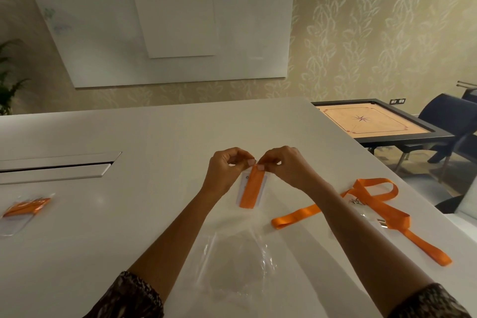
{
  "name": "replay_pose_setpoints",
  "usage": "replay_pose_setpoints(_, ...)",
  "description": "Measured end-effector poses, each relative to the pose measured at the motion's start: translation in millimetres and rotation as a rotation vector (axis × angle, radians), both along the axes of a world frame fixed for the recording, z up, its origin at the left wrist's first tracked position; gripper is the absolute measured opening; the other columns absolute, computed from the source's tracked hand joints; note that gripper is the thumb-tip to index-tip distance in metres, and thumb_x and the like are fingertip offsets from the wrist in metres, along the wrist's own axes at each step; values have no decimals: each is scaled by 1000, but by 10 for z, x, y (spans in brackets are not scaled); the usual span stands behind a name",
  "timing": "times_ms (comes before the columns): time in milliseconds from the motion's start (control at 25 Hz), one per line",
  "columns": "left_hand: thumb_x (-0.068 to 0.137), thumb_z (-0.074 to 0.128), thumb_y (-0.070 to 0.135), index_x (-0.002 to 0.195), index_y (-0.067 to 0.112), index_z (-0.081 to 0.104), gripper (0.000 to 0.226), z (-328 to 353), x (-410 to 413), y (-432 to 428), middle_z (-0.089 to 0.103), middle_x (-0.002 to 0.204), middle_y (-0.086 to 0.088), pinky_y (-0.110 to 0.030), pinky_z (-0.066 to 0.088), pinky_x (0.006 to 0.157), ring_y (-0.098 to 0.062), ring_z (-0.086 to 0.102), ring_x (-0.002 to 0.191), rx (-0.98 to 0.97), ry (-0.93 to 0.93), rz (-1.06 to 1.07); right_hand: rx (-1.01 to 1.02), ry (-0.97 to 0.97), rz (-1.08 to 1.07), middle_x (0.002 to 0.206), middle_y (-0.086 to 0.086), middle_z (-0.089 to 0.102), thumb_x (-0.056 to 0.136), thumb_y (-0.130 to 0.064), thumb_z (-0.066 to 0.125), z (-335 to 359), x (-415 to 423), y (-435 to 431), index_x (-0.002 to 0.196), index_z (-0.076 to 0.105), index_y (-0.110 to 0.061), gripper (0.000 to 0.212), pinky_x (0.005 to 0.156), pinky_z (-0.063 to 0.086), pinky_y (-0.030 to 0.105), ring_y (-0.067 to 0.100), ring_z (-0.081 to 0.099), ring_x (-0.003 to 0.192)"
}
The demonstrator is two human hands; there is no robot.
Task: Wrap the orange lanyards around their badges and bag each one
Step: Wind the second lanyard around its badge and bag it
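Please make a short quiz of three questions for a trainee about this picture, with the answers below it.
1. True or false: the wrapped badge pinched by the left hand and right hand is already inside a bag.
2. What lies between the forearms? A) empty clear bag B) loose lanyard C) carrom board
3. Fill in: the bagged badge lies on the table at the person's ___ side.
Key: 1 false; 2 A; 3 left.

Leaf-patterned wallpaper (374,33), white wall panels (103,33), carrom table (374,121), blue chairs (449,116)
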State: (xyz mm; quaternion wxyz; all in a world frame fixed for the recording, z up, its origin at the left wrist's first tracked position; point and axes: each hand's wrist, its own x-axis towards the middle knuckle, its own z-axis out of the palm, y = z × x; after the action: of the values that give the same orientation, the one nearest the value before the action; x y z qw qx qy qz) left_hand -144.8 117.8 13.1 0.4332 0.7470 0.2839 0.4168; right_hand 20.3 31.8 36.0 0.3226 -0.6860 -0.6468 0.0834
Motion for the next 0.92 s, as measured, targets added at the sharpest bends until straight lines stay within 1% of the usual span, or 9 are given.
replay_pose_setpoints(80, 78, 79, 24, 97, 14, 74, 22, 21, -11, 30, 75, 93, 0, -29, 58, 83, -15, 70, 91, -74, 69, -27, 51, -41, 2, 89, -3, 70, 87, -28, 69, 3, -46, -5, 93, 75, -18, 14, 74, 46, 21, 11, 61, 83)
replay_pose_setpoints(160, 77, 79, 21, 92, 12, 76, 18, 27, -14, 29, 76, 89, -4, -33, 58, 84, -19, 71, 89, -126, 87, -44, 64, -67, -12, 86, -4, 67, 87, -25, 69, -14, -95, 3, 92, 73, -16, 11, 71, 45, 20, 12, 60, 82)
replay_pose_setpoints(280, 79, 77, 14, 83, 11, 76, 5, 46, -18, 22, 75, 79, -3, -32, 57, 81, -19, 71, 81, -42, 84, 38, 34, -5, 0, 81, -9, 62, 87, -26, 68, 0, -132, 1, 95, 71, -15, 13, 65, 39, 11, 4, 55, 74)
replay_pose_setpoints(360, 80, 76, 15, 80, 13, 75, 2, 37, -26, 14, 73, 76, 1, -29, 57, 76, -17, 69, 77, 36, 102, 78, -24, 18, 22, 77, -11, 60, 89, -25, 66, 39, -119, -4, 98, 70, -14, 14, 62, 37, 10, 4, 54, 73)
replay_pose_setpoints(440, 81, 76, 17, 77, 18, 73, 5, 24, -42, 7, 72, 74, 6, -25, 56, 72, -11, 67, 74, 85, 113, 113, -95, -43, 48, 74, -12, 59, 92, -23, 62, 64, -99, -6, 99, 70, -13, 15, 61, 36, 11, 8, 55, 74)
replay_pose_setpoints(560, 80, 76, 19, 77, 20, 74, 5, 43, -78, 13, 72, 73, 7, -23, 56, 71, -10, 68, 74, 132, 135, 131, -116, -161, 45, 82, -6, 61, 95, -24, 58, 65, -83, 11, 98, 70, -14, 16, 66, 41, 17, 12, 56, 78)
replay_pose_setpoints(680, 81, 76, 21, 80, 17, 76, 4, 135, -119, 57, 73, 76, 6, -24, 57, 72, -12, 70, 76, 173, 184, 153, -48, -249, 60, 83, -5, 59, 96, -19, 53, 93, -67, 33, 95, 68, -13, 16, 69, 40, 26, 13, 54, 76)
replay_pose_setpoints(800, 80, 77, 24, 80, 18, 76, 7, 211, -216, 108, 73, 78, 6, -20, 55, 72, -7, 67, 75, 175, 233, 174, -5, -295, 106, 85, -7, 56, 98, -24, 51, 100, -59, 23, 96, 66, -11, 20, 71, 37, 22, 11, 50, 77)
replay_pose_setpoints(920, 76, 80, 26, 79, 16, 76, 11, 214, -341, 185, 74, 81, 2, -29, 57, 79, -13, 69, 81, 94, 244, 166, -8, -244, 127, 90, -5, 59, 98, -22, 51, 79, -69, 21, 97, 64, -10, 18, 70, 37, 18, 12, 53, 82)
